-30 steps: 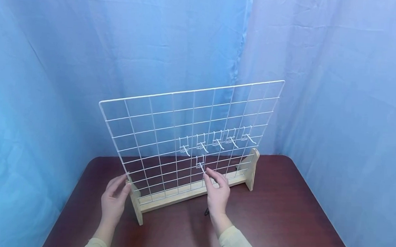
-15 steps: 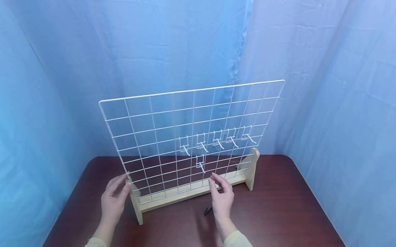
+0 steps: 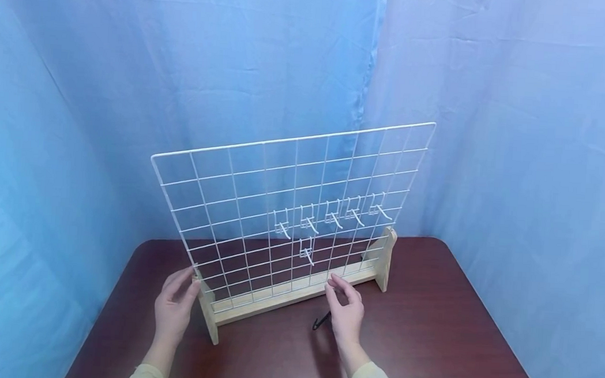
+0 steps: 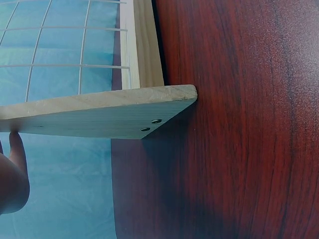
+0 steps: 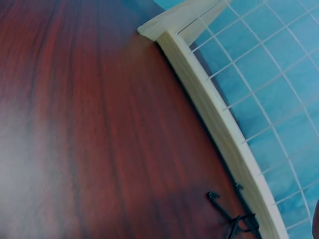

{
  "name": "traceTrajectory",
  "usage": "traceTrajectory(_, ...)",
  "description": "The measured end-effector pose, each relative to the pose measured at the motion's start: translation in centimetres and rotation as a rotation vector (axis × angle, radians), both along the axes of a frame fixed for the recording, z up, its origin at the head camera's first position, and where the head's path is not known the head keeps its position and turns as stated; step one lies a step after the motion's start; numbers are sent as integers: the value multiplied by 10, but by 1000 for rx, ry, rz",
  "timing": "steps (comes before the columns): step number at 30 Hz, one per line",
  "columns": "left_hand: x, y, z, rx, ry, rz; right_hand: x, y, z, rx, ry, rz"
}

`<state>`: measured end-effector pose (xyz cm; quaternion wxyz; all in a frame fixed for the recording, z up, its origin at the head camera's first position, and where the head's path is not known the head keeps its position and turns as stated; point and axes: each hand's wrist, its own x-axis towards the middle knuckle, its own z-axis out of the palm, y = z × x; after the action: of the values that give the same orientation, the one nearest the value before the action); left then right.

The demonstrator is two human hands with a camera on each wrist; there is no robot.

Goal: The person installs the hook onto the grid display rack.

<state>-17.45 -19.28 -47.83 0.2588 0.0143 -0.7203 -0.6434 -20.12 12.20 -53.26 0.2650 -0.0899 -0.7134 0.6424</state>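
A white wire grid panel (image 3: 245, 185) stands in a pale wooden stand (image 3: 270, 297). Several white hooks hang on the grid: a row of them across its right half, and a single hook (image 3: 306, 254) one level lower. At the stand's left upright (image 4: 99, 107), my left hand (image 3: 173, 305) holds the upper end between thumb and fingers; most of that hand lies outside the left wrist view. My right hand (image 3: 346, 313) hovers in front of the stand, below and right of the lower hook, thumb and index finger bent towards each other with nothing between them.
A black wire hook (image 5: 234, 216) lies on the dark red wooden table (image 3: 429, 335), just in front of the stand's base and partly behind my right hand in the head view. Blue curtains (image 3: 106, 84) enclose the table at the back and sides.
My right hand has let go of the lower white hook and drawn back down and to the right, uncovering the black hook. The left hand has stayed at the upright.
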Motion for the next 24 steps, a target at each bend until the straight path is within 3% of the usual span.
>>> traceTrajectory(12,0,0,0,-43,9,12,9,21,-31,84,12,31)
traceTrajectory(24,2,2,1,-63,2,19,24,40,-52,271,-29,29)
